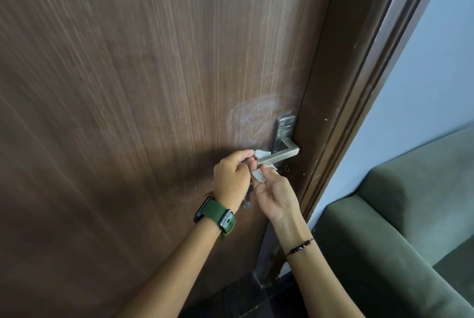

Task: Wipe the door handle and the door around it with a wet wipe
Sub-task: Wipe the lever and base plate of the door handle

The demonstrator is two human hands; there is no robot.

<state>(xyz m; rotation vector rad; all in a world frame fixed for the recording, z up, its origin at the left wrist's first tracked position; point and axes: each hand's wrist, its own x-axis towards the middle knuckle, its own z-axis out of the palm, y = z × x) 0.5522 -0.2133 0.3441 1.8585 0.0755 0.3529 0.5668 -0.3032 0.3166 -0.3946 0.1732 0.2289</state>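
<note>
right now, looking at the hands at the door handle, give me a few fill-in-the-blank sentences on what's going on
1. The white wet wipe is wrapped around the free end of the metal door ____.
2. The left hand has a watch on its wrist with a strap coloured ____.
3. The right hand has a beaded ____ on its wrist.
4. Right of the door frame stands a sofa coloured ____.

Missing words: handle; green; bracelet; green

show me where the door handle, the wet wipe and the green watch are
door handle (pixel 278 155), head view, middle of the lever bar
wet wipe (pixel 257 176), head view, fold under the lever
green watch (pixel 218 211), head view, strap on the left wrist
</note>
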